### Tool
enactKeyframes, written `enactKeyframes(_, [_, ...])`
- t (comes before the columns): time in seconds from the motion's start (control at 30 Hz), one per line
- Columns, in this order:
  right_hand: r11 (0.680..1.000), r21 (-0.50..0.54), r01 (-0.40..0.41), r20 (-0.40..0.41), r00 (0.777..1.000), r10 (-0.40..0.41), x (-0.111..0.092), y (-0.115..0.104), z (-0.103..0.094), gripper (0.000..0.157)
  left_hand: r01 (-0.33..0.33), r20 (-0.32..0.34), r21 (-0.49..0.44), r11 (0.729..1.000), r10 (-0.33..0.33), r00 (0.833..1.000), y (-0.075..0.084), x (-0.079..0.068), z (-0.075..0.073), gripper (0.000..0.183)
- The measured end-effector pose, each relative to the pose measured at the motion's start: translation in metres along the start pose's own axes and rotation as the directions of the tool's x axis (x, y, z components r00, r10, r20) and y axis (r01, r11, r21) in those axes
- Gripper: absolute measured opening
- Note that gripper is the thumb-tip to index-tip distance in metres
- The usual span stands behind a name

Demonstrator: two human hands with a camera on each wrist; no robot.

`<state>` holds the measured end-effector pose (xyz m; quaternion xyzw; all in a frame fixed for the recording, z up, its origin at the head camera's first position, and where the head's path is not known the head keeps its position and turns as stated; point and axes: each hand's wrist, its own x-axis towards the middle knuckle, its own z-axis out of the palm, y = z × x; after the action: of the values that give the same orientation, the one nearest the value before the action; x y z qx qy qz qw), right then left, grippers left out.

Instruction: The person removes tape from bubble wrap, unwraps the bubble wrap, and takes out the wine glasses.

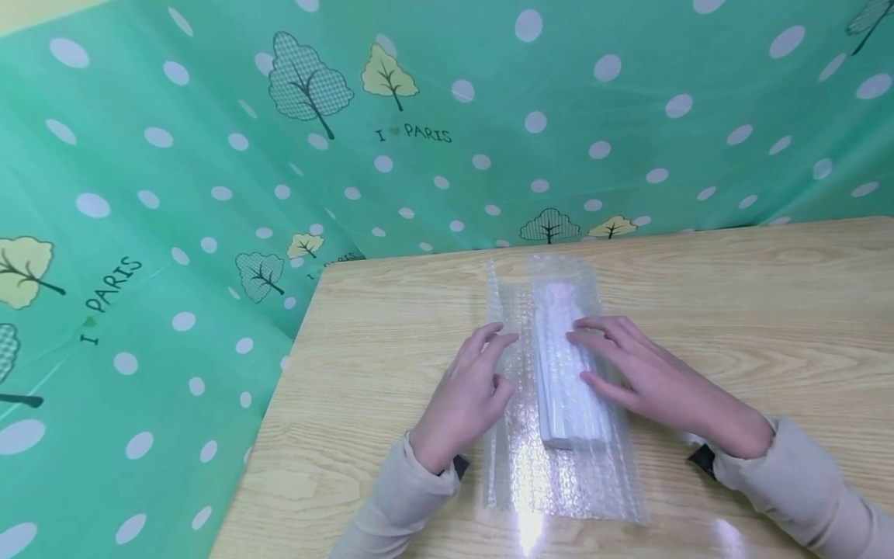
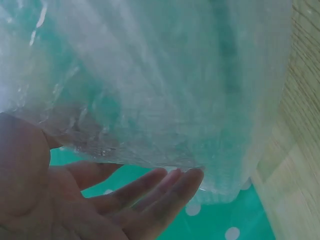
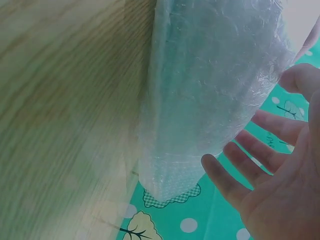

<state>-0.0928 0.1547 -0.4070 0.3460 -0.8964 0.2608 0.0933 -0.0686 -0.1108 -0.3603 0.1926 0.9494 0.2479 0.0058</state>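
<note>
A sheet of clear bubble wrap (image 1: 594, 497) lies lengthwise on the table, with a long white object (image 1: 561, 373) under its right part. The object looks narrower at its far end; the wrap blurs its details. My right hand (image 1: 642, 373) reaches in from the right, its spread fingertips at the covered object's right side. At the sheet's left part, my left hand (image 1: 471, 388) has its fingers loosely bent over the wrap. In the left wrist view the fingers (image 2: 165, 200) lie along the wrap's edge. The right wrist view has the fingers (image 3: 250, 165) extended beside the wrapped side.
The wooden table (image 1: 768, 310) carries the wrap near its middle. Behind it and along its left side hangs a green polka-dot cloth (image 1: 433, 70) with printed trees. Light glares off the wrap's near end.
</note>
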Motion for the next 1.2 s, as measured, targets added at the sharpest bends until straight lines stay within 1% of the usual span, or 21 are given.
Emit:
enactKeyframes(0.1, [1.000, 0.001, 0.006, 0.000, 1.000, -0.006, 0.000, 0.000, 0.000, 0.053, -0.008, -0.024, 0.041, 0.999, 0.009, 1.000, 0.001, 0.002, 0.003, 0.045])
enactKeyframes(0.17, [1.000, -0.001, 0.009, -0.003, 1.000, -0.009, -0.001, 0.001, 0.000, 0.053, -0.020, -0.061, 0.073, 0.997, 0.025, 0.998, 0.001, 0.004, 0.005, 0.035])
enactKeyframes(0.23, [1.000, -0.001, 0.015, -0.006, 1.000, -0.015, -0.001, 0.000, 0.000, 0.053, -0.034, -0.108, 0.100, 0.994, 0.045, 0.993, 0.001, 0.007, 0.007, 0.026])
enactKeyframes(0.37, [1.000, -0.003, 0.025, -0.010, 1.000, -0.025, 0.000, 0.000, 0.000, 0.052, -0.060, -0.178, 0.141, 0.988, 0.085, 0.980, 0.000, 0.011, 0.013, 0.019])
enactKeyframes(0.5, [1.000, -0.013, 0.025, -0.012, 1.000, -0.025, -0.001, 0.000, 0.000, 0.052, -0.067, -0.213, 0.203, 0.977, 0.111, 0.971, -0.002, 0.014, 0.017, 0.018])
enactKeyframes(0.6, [1.000, -0.017, 0.025, -0.012, 1.000, -0.026, -0.001, 0.000, 0.000, 0.052, -0.057, -0.221, 0.252, 0.966, 0.115, 0.969, -0.003, 0.014, 0.020, 0.022])
enactKeyframes(0.7, [0.999, -0.020, 0.026, -0.012, 1.000, -0.027, 0.000, 0.000, 0.001, 0.052, -0.054, -0.229, 0.291, 0.955, 0.124, 0.966, -0.003, 0.015, 0.022, 0.023])
enactKeyframes(0.83, [0.999, -0.024, 0.028, -0.013, 1.000, -0.028, 0.000, 0.001, 0.001, 0.051, -0.069, -0.260, 0.328, 0.942, 0.161, 0.952, -0.004, 0.015, 0.023, 0.017])
enactKeyframes(0.93, [0.999, -0.026, 0.029, -0.013, 0.999, -0.029, 0.000, 0.001, 0.000, 0.051, -0.081, -0.291, 0.343, 0.936, 0.188, 0.938, -0.005, 0.016, 0.024, 0.011])
enactKeyframes(1.0, [0.999, -0.026, 0.029, -0.014, 0.999, -0.029, 0.000, 0.001, 0.000, 0.051, -0.091, -0.309, 0.337, 0.937, 0.202, 0.929, -0.006, 0.017, 0.024, 0.006])
enactKeyframes(1.07, [0.999, -0.028, 0.034, -0.016, 0.999, -0.034, 0.000, 0.001, 0.000, 0.052, -0.104, -0.326, 0.325, 0.940, 0.215, 0.920, -0.006, 0.017, 0.024, 0.004])
enactKeyframes(1.2, [0.999, -0.031, 0.043, -0.023, 0.999, -0.043, 0.000, 0.000, 0.000, 0.052, -0.138, -0.360, 0.283, 0.949, 0.238, 0.902, -0.007, 0.018, 0.024, 0.005])
